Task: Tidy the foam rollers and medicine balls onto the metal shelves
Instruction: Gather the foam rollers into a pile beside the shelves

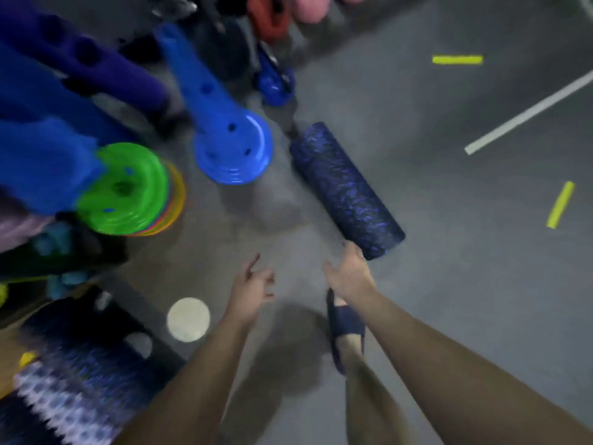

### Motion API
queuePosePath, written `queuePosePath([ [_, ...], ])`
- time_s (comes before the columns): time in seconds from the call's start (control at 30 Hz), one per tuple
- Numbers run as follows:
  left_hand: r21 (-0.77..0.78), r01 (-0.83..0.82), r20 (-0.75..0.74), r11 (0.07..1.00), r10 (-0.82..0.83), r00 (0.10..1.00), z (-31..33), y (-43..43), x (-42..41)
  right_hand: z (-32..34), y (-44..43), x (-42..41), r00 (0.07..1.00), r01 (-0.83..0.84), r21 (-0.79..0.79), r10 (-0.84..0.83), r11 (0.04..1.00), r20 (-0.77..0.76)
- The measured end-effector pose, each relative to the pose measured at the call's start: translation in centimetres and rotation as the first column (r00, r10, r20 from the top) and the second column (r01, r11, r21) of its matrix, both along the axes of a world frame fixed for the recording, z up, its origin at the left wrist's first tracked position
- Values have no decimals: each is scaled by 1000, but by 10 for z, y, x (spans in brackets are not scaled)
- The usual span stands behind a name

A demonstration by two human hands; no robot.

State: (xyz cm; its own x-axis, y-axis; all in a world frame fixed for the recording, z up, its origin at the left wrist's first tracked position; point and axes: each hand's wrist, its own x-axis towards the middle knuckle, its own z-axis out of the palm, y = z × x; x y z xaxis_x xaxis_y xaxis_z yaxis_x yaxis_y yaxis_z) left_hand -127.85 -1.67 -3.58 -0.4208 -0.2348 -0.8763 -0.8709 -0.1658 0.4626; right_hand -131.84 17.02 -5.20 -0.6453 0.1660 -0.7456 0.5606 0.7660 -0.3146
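Observation:
A dark blue speckled foam roller (345, 189) lies diagonally on the grey floor ahead of me. My right hand (351, 274) reaches to its near end, fingertips touching or nearly touching it, fingers spread. My left hand (253, 281) hovers over bare floor to the left of it, fingers apart and holding nothing. At the bottom left, two more rollers rest on a low shelf: a dark blue speckled one (86, 358) and a white-and-blue bumpy one (64, 409). The picture is blurred.
Stacks of blue cones (231, 149) and green cones (128, 191) stand at the left, with blue and purple posts behind. Red and pink gear sits at the top. My sandalled foot (346, 329) is below my right hand. Yellow and white tape marks the floor at right.

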Motion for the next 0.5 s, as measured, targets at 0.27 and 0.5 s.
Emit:
queuePosePath([
  [0.27, 85, 67, 33, 994, -70, 997, -136, 218, -113, -159, 183, -80, 965, -215, 149, 186, 965, 187],
  [0.5, 42, 10, 135, 999, -16, 991, -189, 223, -85, -226, 184, -93, 966, -237, 247, 199, 940, 166],
])
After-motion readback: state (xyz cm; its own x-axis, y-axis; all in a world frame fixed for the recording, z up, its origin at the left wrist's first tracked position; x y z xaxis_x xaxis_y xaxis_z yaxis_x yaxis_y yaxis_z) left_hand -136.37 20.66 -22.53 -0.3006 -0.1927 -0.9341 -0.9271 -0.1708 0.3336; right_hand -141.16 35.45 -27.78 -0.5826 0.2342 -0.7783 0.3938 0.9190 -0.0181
